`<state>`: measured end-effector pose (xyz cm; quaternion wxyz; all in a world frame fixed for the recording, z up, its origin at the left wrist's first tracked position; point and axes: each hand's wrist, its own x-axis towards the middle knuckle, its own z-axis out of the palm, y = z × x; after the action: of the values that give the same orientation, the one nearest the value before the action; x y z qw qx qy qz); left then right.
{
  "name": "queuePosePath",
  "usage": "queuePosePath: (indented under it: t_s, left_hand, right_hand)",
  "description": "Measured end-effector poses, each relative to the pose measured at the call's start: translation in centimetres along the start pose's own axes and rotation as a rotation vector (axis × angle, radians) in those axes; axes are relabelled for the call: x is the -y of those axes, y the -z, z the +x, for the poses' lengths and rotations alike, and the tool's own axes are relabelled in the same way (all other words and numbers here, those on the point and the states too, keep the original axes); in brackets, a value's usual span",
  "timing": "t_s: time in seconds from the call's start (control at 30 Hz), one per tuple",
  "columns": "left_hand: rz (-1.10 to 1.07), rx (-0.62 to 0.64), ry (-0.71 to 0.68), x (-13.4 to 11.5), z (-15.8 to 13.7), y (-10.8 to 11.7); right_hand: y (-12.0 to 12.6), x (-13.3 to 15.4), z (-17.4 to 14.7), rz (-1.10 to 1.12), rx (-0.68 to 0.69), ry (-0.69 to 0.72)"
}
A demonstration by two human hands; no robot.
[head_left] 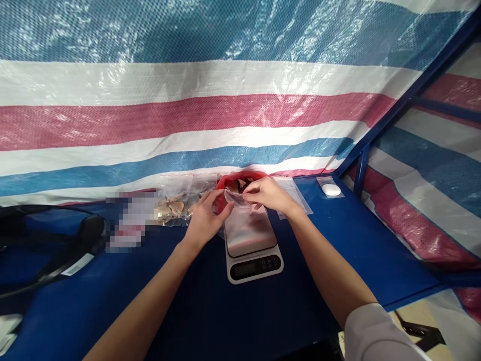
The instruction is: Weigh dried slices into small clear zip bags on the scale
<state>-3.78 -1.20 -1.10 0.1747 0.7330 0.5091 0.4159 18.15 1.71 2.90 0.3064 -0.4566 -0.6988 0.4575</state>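
A small clear plastic bag point(237, 199) is stretched between my hands, above the far end of a digital scale point(250, 235). My right hand point(271, 194) pinches the bag's right side between thumb and fingers. At its left edge, my left hand point(205, 216) grips the film with thumb and forefinger. Just behind the bag sits an open red bag point(259, 174) with dark and pale pieces inside, partly hidden by my hands. The scale's display looks dark, and I cannot make out a reading.
Left of my hands lies a clear bag of dried tan slices point(175, 208). More flat clear bags point(296, 198) lie to the right, and a white rounded object point(331, 190) farther right. A black strap-like item point(86, 235) lies at left. Striped sheeting point(188, 115) walls the blue table point(308, 301).
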Motion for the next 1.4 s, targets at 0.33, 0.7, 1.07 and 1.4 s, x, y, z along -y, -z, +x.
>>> queuePosePath:
  t_s: [0.33,0.7,1.07,1.4]
  left_hand:
    - [0.059,0.001,-0.094,0.4,-1.6,-2.3]
    - [0.016,-0.077,-0.099,-0.7,-1.8,-2.6]
    - [0.065,-0.077,-0.116,0.3,-1.6,-2.5]
    - [0.100,-0.011,-0.132,0.7,-1.7,-2.8]
  right_hand:
    - [-0.6,0.3,0.3,0.139,0.038,-0.010]
    - [-0.6,1.0,-0.3,0.115,0.069,0.031]
    - [0.7,1.1,-0.7,-0.198,-0.150,0.242]
    - [-1.0,1.1,-0.2,-0.316,0.009,0.320]
